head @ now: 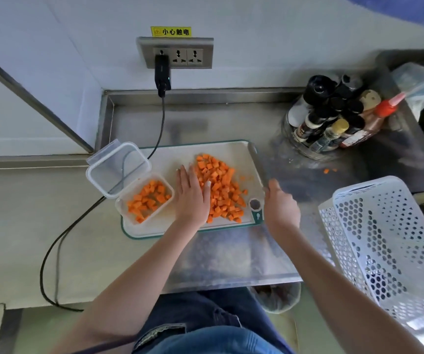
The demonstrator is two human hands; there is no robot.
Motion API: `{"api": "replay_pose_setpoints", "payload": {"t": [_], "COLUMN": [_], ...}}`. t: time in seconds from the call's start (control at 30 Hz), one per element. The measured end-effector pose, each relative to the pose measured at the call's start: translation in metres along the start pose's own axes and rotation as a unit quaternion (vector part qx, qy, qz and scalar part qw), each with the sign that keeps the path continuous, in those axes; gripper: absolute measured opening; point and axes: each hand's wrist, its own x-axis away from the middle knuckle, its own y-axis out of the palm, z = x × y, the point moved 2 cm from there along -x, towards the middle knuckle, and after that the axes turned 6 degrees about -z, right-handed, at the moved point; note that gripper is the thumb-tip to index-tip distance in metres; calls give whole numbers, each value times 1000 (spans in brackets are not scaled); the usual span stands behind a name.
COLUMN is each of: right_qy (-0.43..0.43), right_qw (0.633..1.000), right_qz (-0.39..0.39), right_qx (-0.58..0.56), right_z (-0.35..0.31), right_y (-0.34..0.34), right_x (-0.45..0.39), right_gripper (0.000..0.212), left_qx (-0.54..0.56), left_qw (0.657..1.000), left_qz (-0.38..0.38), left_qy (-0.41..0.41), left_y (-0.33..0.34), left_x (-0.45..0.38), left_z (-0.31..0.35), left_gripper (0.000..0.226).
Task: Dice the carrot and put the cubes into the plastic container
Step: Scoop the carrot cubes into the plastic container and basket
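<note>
A heap of orange carrot cubes (222, 186) lies on the white cutting board (170, 154) with a green rim. My left hand (191, 194) lies flat, fingers straight, against the heap's left side. My right hand (280, 205) grips the handle of a knife (258, 163), whose blade runs along the board's right edge. At the board's left end stands a clear plastic container (166, 204), partly filled with carrot cubes (147, 199); its hinged lid (117, 168) stands open behind it.
A black cable (160, 129) runs from the wall socket past the container and off the counter. A round rack of bottles (333, 118) stands at the back right. White perforated baskets (389, 241) sit at the right. Two stray carrot bits (329, 170) lie on the steel counter.
</note>
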Motion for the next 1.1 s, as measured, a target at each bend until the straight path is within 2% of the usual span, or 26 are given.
{"api": "replay_pose_setpoints", "payload": {"t": [0.1,0.17,0.27,0.3,0.4,0.5,0.7,0.9,1.0,1.1], "right_qy": [-40,-59,-38,-29,-4,54,142,174,195,198], "right_qw": [994,995,997,990,943,904,866,832,808,811], "right_qz": [-21,-15,9,15,35,24,39,46,49,55], "right_qx": [99,79,-64,-137,-330,-423,-477,-525,-553,-548], "right_z": [-26,-40,-39,-33,-8,12,10,-22,-34,-51], "right_y": [22,35,34,29,18,27,71,89,98,102], "right_x": [15,22,22,22,30,46,87,100,95,86], "right_gripper": [28,29,8,9,13,13,20,23,25,23], "left_qx": [7,-2,-18,-25,-44,-54,-79,-85,-66,-32], "left_qw": [1000,999,998,997,992,987,977,971,970,967], "left_qz": [-9,-18,-27,-23,-21,-18,-28,-44,-38,-32], "left_qy": [11,29,51,66,112,152,196,220,232,249], "left_y": [5,6,4,2,-2,-5,-4,0,1,1], "left_x": [14,16,14,11,-1,-14,-40,-52,-52,-48], "left_z": [-10,-13,-15,-15,-10,-3,9,12,13,13], "left_gripper": [66,67,70,71,74,69,69,61,65,64]}}
